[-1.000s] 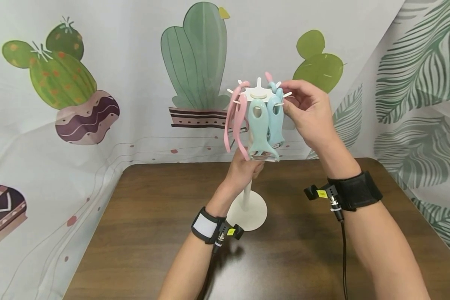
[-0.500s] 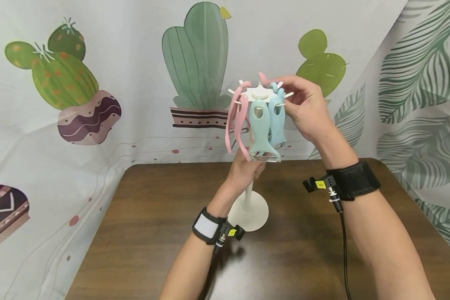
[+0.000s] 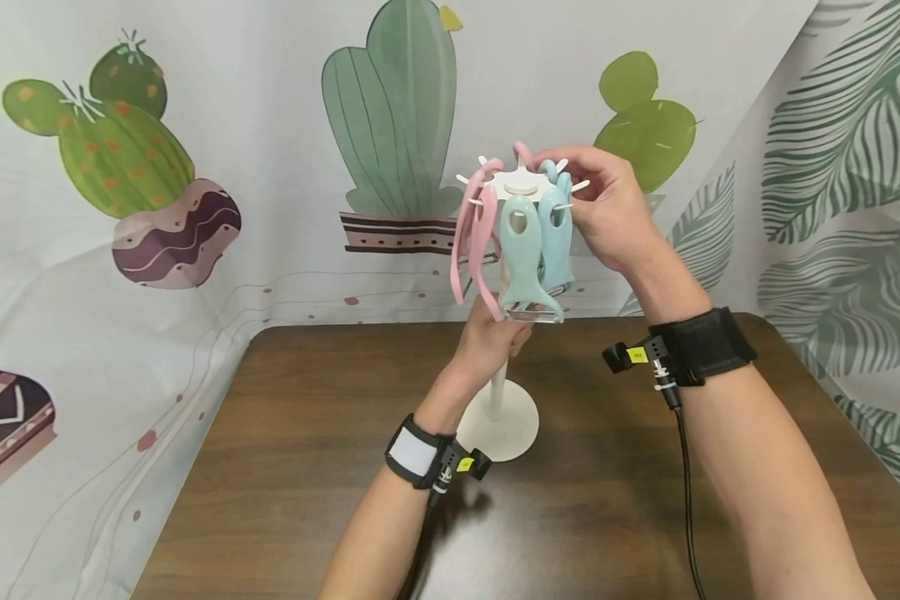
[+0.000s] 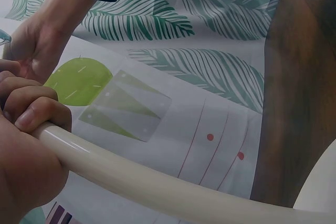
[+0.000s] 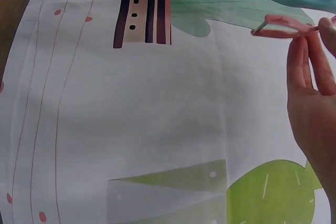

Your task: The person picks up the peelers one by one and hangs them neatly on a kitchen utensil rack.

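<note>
A white stand (image 3: 508,433) with a round base and a ring of hooks (image 3: 520,185) is upright on the table. My left hand (image 3: 486,343) wraps round its pole (image 4: 131,166) below the hooks. Fish-shaped peelers hang from the hooks: pink ones on the left, a mint green peeler (image 3: 521,250) in front, blue ones on the right. Behind the ring, my right hand (image 3: 607,200) pinches another pink peeler (image 5: 283,27) between thumb and fingers. In the head view only the top of that peeler shows, right at the back hook; the rest is hidden.
The brown wooden table (image 3: 285,467) reaches back to a white cloth backdrop (image 3: 270,167) printed with cacti and leaves. Both wrists wear black straps with small cameras, and a cable (image 3: 687,500) hangs from the right one.
My right hand has carried the pink peeler leftward behind the ring, from the right rear to the back hook. The left hand stays on the pole.
</note>
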The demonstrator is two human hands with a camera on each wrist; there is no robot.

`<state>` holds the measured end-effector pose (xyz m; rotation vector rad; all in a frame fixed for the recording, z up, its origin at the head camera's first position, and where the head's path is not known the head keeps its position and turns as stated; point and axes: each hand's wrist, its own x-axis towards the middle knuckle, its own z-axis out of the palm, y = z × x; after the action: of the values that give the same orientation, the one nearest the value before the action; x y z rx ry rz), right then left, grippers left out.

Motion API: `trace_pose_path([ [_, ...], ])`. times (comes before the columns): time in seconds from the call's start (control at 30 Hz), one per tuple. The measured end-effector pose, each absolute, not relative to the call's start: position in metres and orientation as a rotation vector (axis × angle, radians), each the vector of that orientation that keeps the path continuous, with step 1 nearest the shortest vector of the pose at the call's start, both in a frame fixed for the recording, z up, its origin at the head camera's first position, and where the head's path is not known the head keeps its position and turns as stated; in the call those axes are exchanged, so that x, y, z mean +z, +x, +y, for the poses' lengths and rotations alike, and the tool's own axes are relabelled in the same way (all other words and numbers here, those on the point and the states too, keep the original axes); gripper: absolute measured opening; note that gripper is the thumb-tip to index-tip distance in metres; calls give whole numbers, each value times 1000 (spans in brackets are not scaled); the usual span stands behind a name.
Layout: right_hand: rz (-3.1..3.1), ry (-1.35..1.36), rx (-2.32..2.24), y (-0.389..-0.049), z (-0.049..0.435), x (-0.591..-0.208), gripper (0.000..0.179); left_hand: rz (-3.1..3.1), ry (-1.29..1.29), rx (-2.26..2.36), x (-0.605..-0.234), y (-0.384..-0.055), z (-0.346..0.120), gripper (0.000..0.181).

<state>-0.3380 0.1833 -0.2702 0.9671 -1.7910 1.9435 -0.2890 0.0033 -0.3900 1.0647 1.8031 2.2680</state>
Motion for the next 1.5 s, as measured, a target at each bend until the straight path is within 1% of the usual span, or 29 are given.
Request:
trace_pose_path([
  [0.17, -1809, 1000, 1930, -340, 183, -269, 37, 1808, 1079, 2258, -390, -290, 3, 15],
  [0.33, -1770, 1055, 2055, -340, 182, -271, 42, 1824, 1077, 2253, -390, -290, 3, 10],
  [0.53, -1731, 1135, 2191, -337, 182, -275, 27, 1828, 1071, 2256, -390, -290, 2, 11],
  [0.77, -1742, 1180, 2208, -336, 182, -278, 25, 1810, 1061, 2268, -389, -290, 3, 10],
  [0.9, -1763, 1172, 2208, -336, 183, -282, 25, 1803, 1030, 2268, -389, -288, 3, 8],
  [1.07, -1791, 1158, 2205, -335, 186, -288, 28, 1815, 1024, 2262, -389, -287, 2, 10],
  [1.2, -1801, 1131, 2170, -334, 190, -293, 25, 1827, 1037, 2259, -388, -287, 3, 11],
  [1.33, -1808, 1100, 2137, -332, 195, -298, 28, 1831, 1052, 2262, -388, -287, 3, 14],
  [1.5, -1862, 1031, 2026, -328, 202, -306, 28, 1825, 1051, 2263, -389, -288, 3, 16],
])
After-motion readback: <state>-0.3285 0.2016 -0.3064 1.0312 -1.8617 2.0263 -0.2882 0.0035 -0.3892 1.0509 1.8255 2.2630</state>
